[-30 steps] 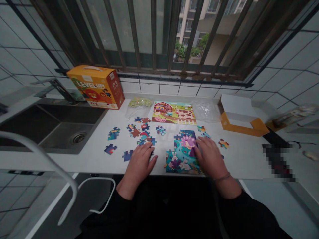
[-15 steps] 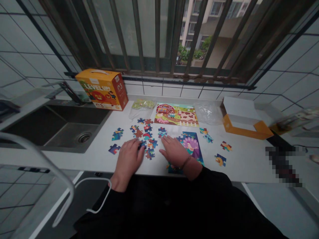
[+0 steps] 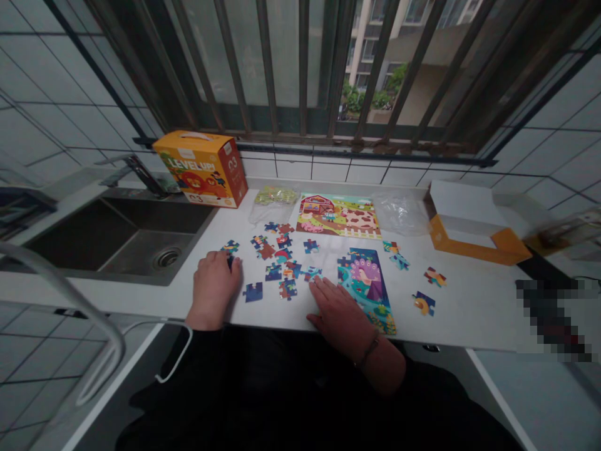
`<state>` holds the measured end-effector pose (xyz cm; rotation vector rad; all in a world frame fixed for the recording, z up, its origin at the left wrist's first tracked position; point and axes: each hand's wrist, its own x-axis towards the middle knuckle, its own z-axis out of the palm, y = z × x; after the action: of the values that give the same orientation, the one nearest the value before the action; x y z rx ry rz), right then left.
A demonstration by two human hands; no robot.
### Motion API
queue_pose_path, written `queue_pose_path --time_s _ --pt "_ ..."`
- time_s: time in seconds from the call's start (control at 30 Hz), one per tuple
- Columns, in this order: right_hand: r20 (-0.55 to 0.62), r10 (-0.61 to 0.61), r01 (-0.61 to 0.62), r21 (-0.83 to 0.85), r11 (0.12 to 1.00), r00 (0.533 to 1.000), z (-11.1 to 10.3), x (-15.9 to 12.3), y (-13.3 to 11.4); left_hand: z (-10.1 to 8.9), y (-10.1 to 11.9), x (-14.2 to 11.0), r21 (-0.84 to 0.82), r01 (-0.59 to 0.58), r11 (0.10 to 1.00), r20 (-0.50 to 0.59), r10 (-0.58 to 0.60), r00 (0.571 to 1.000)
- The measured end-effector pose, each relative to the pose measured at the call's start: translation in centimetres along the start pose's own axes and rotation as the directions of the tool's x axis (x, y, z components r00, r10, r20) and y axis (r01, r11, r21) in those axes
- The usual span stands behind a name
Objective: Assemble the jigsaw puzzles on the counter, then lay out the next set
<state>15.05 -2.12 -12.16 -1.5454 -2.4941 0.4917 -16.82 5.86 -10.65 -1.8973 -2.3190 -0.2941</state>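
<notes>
My left hand lies low over the left side of the counter, fingers slightly bent and thumb apart. Its fingertips are beside a blue-green puzzle piece, and a dark bit shows at the thumb gap; what is under the palm is hidden. Stretched out flat, my right hand touches a light-blue puzzle piece with its fingertips. Beside that hand is a partly joined peacock puzzle. Between my hands lie a dark-blue puzzle piece and a loose cluster of pieces.
Behind the pieces lie a farm picture and clear plastic bags. An orange box stands by the sink. An open box tray sits at right, with loose pieces nearer. A white hose arches at left.
My left hand has moved left from the cluster to the outer pieces, uncovering dark-blue pieces. My right hand has drawn back toward me, showing more of the peacock puzzle. The view has shifted slightly.
</notes>
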Motion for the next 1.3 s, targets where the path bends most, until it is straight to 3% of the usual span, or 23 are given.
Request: queue_pose_path --time_s 0.2,0.4,0.53,0.7,0.8,0.9,1.07,1.3 --pt "-0.069 -0.012 0.013 0.018 1.0 0.998 0.3 -0.5 0.1 1.5 -1.0 4.8 0.022 0.199 0.98 0.032 -0.199 0.979" --pt "-0.155 -0.025 0.032 0.041 0.999 0.988 0.1 -1.3 0.8 2.6 -3.4 8.0 -0.125 0.267 0.956 0.129 -0.251 0.959" --pt "-0.32 -0.072 0.12 0.134 0.984 0.945 -1.0 -1.4 1.6 3.0 -3.8 8.2 -0.375 0.193 0.907 0.087 -0.173 0.981" --pt "-0.485 -0.037 0.161 0.217 0.963 0.874 -2.4 -1.0 2.9 3.2 -1.6 7.0 -0.576 0.025 0.817 0.019 -0.018 1.0" --pt "-0.476 -0.021 0.133 0.203 0.97 0.879 -2.8 -0.6 3.6 2.9 -0.1 6.7 -0.522 -0.061 0.851 -0.019 0.06 0.998" --pt "-0.436 0.008 0.09 0.203 0.975 0.9 -2.8 -0.3 4.1 2.6 1.1 7.3 -0.337 -0.104 0.936 -0.004 0.109 0.994" --pt "-0.412 0.029 0.064 0.21 0.976 0.911 -2.2 -0.4 4.8 2.9 2.3 8.6 -0.116 -0.005 0.993 0.089 0.015 0.996" --pt "-0.42 0.001 0.103 0.225 0.969 0.907 -2.2 -0.6 5.4 3.4 1.6 9.7 -0.268 0.11 0.957 0.121 -0.08 0.989"
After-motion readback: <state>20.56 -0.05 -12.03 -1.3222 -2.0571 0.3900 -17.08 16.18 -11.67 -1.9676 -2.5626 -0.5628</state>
